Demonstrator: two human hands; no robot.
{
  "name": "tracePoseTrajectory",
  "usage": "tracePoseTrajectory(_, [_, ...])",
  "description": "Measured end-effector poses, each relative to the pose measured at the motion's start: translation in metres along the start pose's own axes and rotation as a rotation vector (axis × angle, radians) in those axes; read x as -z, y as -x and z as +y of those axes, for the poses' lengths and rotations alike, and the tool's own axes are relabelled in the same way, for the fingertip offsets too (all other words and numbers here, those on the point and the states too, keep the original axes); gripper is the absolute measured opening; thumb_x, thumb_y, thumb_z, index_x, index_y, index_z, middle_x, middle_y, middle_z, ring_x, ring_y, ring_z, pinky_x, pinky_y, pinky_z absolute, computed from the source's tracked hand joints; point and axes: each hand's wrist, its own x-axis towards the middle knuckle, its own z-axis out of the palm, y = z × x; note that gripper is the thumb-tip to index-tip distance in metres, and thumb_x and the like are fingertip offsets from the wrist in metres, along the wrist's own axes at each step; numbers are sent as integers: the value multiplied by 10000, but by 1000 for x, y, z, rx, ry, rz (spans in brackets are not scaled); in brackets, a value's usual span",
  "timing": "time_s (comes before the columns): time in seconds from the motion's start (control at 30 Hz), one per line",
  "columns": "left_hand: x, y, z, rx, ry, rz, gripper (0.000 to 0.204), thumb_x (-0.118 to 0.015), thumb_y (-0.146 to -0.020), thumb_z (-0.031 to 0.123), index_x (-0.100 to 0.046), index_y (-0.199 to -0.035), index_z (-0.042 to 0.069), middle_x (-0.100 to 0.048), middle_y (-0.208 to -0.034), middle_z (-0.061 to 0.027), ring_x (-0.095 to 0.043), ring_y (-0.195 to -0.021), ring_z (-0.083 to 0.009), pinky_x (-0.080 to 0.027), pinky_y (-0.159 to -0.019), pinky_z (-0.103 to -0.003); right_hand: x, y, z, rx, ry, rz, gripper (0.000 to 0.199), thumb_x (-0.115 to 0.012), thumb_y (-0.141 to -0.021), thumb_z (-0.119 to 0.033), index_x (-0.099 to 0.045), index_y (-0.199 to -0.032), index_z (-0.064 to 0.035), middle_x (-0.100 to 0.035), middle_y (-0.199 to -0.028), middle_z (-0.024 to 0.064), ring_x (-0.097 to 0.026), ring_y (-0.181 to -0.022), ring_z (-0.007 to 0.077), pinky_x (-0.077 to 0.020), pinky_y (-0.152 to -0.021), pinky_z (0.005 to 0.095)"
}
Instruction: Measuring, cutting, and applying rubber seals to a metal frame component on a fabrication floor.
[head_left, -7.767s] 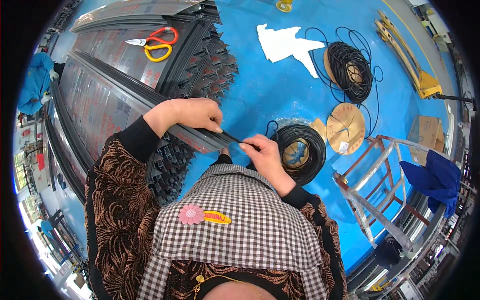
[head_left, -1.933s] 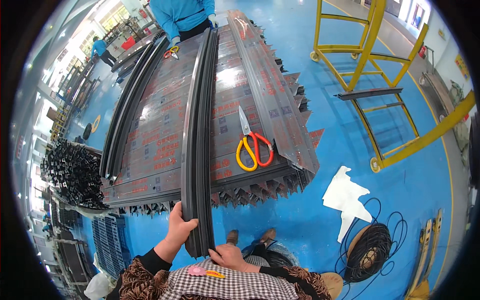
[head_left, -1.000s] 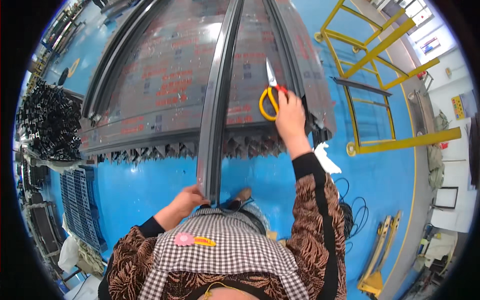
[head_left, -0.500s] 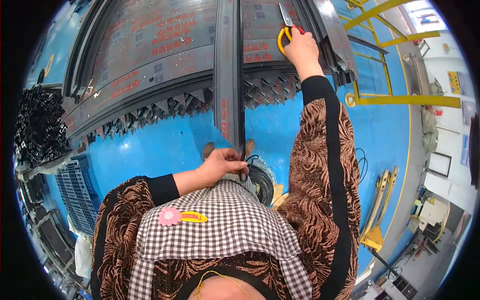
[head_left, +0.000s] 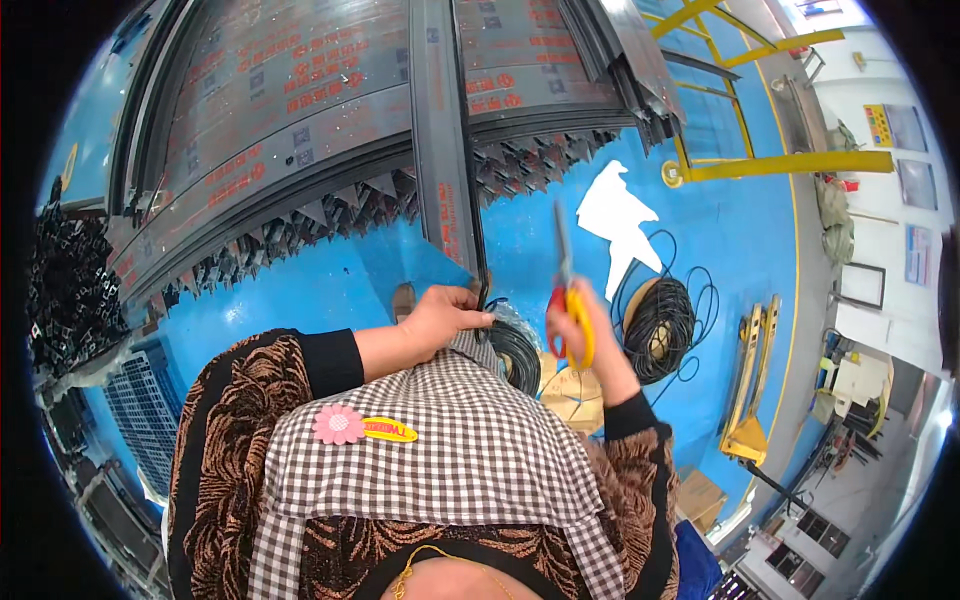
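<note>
Blue workshop floor [head_left: 300, 290]. Dark profile [head_left: 437, 130], twelve o'clock: long, likely stiff, perhaps slippery, best held by edges near its end. Left hand [head_left: 443, 318] pinches black strip [head_left: 484, 288] at that end. Right hand [head_left: 590, 335], three o'clock, grips red-and-yellow scissors [head_left: 569, 283] by handles, blades toward twelve. Red printing marks profile and panels [head_left: 350, 110] beneath; white sheet [head_left: 613, 210] at two.

red print [head_left: 448, 210]: dark profile [head_left: 438, 110], panels [head_left: 300, 90] | lettering [head_left: 384, 428]: yellow clip [head_left: 408, 434] | yellow wall sign [head_left: 879, 126]

From your right hand [head_left: 602, 325], you have a free gap toward nine o'clock as far as your left hand [head_left: 440, 316], while the long dark profile [head_left: 440, 150] blocks you at ten.
</note>
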Motion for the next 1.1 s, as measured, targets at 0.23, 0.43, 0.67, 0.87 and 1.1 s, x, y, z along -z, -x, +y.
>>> tracePoseTrajectory(0.23, [-5,3,2,51,218,-35,165,-624,-860,85,-666,-961,-38,-677,-871,-90,-620,-752,-154,-492,-729,-251,-15,66,2,18,120,-362,537,-572,-793,-66,-391,-1298,-66,-600,-908,85,-556,-707,201,-444,-627,306])
tracePoseTrajectory(0.43, [-7,4,6,78,232,-63,163,-592,-885,82,-660,-972,-37,-681,-880,-102,-642,-778,-174,-505,-742,-260,-5,44,-11,100,211,-413,531,-578,-789,-82,-388,-1284,-59,-620,-924,104,-560,-699,243,-444,-639,336])
tracePoseTrajectory(0.67, [-6,0,0,66,245,-90,176,-569,-905,94,-644,-998,-35,-677,-901,-113,-649,-828,-178,-507,-788,-266,0,29,-22,65,368,-450,505,-617,-751,-73,-422,-1216,-59,-625,-985,156,-591,-766,335,-465,-678,390])
tracePoseTrajectory(0.87, [-6,-4,-1,64,273,-115,174,-578,-901,95,-646,-995,-35,-681,-877,-105,-652,-793,-167,-511,-753,-255,-1,26,-24,64,372,-450,481,-620,-759,-82,-427,-1200,-66,-625,-966,153,-589,-749,333,-464,-670,395])
tracePoseTrajectory(1.1, [-9,-4,6,103,184,-158,154,-561,-906,89,-646,-978,-17,-675,-927,-108,-639,-860,-168,-497,-810,-256,-5,40,-7,-11,449,-419,461,-611,-772,-88,-437,-1199,-73,-625,-969,139,-591,-762,299,-459,-665,362])
